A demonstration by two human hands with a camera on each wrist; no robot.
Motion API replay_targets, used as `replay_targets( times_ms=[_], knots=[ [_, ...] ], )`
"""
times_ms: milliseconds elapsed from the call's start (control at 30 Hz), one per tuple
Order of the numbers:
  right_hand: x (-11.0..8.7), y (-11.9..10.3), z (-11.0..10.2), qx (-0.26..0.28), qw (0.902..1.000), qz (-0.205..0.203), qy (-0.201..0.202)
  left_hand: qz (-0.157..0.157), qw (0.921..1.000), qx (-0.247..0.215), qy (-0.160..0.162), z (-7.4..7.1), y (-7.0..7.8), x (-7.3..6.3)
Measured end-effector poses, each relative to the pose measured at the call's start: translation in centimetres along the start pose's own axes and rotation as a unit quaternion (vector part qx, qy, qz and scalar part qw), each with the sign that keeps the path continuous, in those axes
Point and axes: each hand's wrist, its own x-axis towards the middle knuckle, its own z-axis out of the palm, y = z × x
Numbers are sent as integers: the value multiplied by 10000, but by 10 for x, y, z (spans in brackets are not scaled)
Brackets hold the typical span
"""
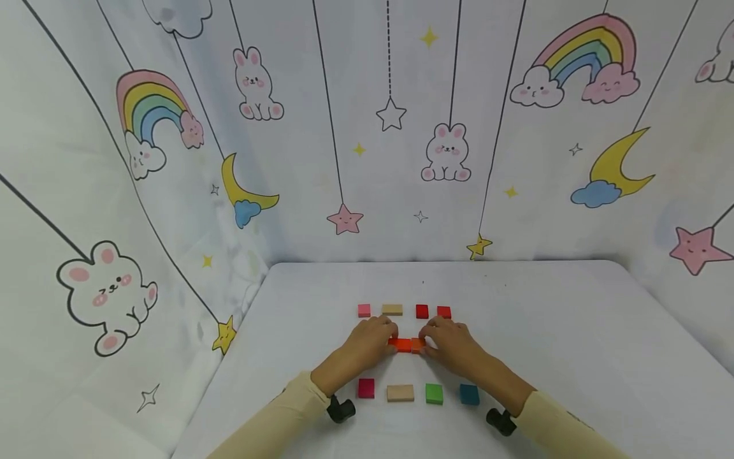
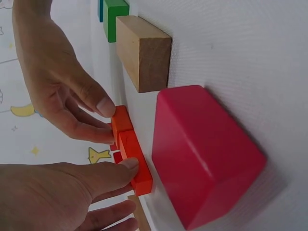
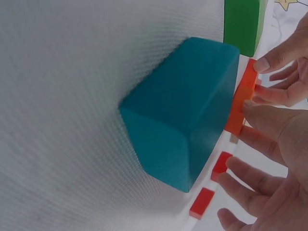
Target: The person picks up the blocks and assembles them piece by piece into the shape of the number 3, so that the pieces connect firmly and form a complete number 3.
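My left hand [image 1: 371, 339] pinches a bright red-orange block [image 1: 404, 345] between thumb and fingers. From the other side, my right hand [image 1: 453, 345] pinches a shorter orange block [image 1: 417, 346]. Both blocks lie end to end in one line at the middle of the white table [image 1: 550, 331]. In the left wrist view, the left thumb presses on the near face of the red-orange block [image 2: 138, 168], and the orange block [image 2: 121, 120] meets its far end. The right wrist view shows the right thumb on the orange block [image 3: 237, 113], with the other fingers spread.
Nearer me stand a crimson block [image 1: 366, 388], a plain wooden block [image 1: 400, 393], a green block [image 1: 434, 394] and a teal block [image 1: 469, 394]. Behind the hands are a pink block [image 1: 364, 310], a wooden block [image 1: 392, 310] and two red blocks [image 1: 422, 311].
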Motion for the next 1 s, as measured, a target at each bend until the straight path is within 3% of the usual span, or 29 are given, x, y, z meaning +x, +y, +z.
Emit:
replay_targets(
  times_ms=[400, 567, 767, 1000],
  knots=[
    [2, 2, 0, 17, 10000, -87, -3, -27, 9999, -48, -109, 0, -1, 3],
    [6, 6, -8, -136, 9996, -93, 213, -19, 9998, -75, -205, -3, -1, 3],
    [22, 28, -29, -175, 9984, 271, 467, 39, 9998, -64, -208, -4, 0, 4],
    [38, 66, -27, 206, 9957, 890, 167, -42, 9997, -82, -243, -3, -1, 4]
  ],
)
